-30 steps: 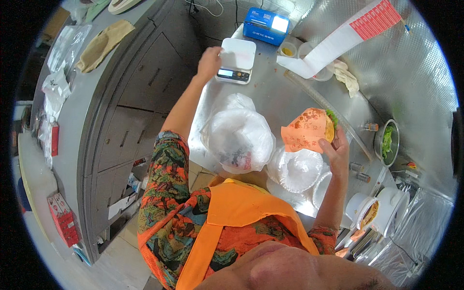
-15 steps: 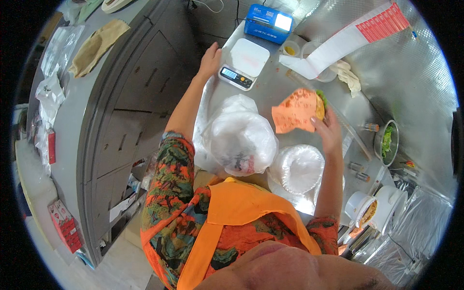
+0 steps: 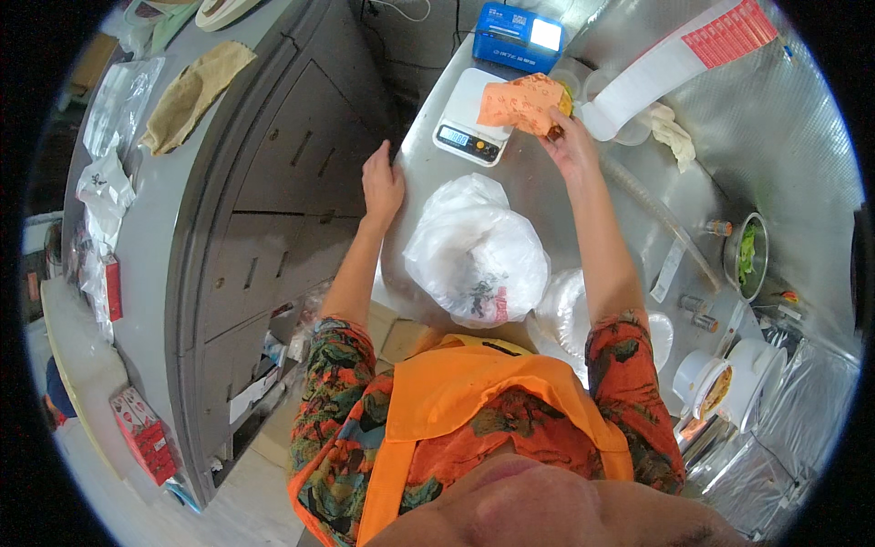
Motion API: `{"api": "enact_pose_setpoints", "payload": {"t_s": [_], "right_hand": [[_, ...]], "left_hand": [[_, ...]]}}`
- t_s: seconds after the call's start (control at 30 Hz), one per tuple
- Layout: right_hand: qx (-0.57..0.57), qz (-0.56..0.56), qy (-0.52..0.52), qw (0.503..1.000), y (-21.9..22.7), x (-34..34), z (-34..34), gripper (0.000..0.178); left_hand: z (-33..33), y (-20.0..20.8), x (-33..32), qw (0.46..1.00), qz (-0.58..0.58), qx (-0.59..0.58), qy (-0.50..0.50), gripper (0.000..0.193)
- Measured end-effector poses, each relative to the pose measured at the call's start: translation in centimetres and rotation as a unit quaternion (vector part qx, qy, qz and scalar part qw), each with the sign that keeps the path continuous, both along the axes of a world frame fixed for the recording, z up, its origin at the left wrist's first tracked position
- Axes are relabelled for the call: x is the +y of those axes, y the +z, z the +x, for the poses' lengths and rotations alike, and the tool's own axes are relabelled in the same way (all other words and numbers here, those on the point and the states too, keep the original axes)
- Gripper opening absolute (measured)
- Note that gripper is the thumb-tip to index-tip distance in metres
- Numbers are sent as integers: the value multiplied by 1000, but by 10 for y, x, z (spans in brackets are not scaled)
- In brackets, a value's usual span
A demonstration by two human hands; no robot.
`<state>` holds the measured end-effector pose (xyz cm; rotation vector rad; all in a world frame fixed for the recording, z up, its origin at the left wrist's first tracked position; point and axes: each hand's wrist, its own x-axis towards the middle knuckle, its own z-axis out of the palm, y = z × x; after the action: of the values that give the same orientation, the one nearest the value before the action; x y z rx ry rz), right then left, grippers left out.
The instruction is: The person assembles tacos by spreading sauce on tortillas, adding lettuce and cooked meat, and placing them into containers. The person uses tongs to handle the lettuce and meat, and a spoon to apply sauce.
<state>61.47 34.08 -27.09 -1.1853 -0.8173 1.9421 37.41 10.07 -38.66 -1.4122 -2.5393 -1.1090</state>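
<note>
My right hand holds a food item in an orange paper wrapper just above the white kitchen scale at the far end of the steel counter. Some green and yellow filling shows at the wrapper's right edge. My left hand rests flat on the counter's left edge, fingers spread, holding nothing. A crumpled white plastic bag lies on the counter between my arms.
A blue box sits behind the scale. A long white paper strip with a red end, a metal bowl of greens, white containers and clear plastic bags lie to the right. Grey drawers stand left.
My right hand has carried the orange-wrapped food from the counter's right side forward to above the scale. My left hand has pulled back from the scale to the counter's edge.
</note>
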Motion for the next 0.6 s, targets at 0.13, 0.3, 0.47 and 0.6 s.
{"api": "enact_pose_setpoints", "payload": {"t_s": [0.13, 0.3, 0.47, 0.6], "right_hand": [[34, -17, -11, 999, -17, 9, -18, 48], [37, -51, -37, 997, -36, 16, -29, 52], [47, -55, -26, 997, -49, 16, -34, 54], [23, -37, -25, 999, -64, 13, -44, 51]], "left_hand": [[11, -3, -6, 991, -115, -36, 55, 44], [13, 1, -3, 990, -126, -43, 53, 42], [13, 1, -1, 988, -132, -49, 59, 40], [14, 5, 1, 986, -147, -62, 55, 40]]}}
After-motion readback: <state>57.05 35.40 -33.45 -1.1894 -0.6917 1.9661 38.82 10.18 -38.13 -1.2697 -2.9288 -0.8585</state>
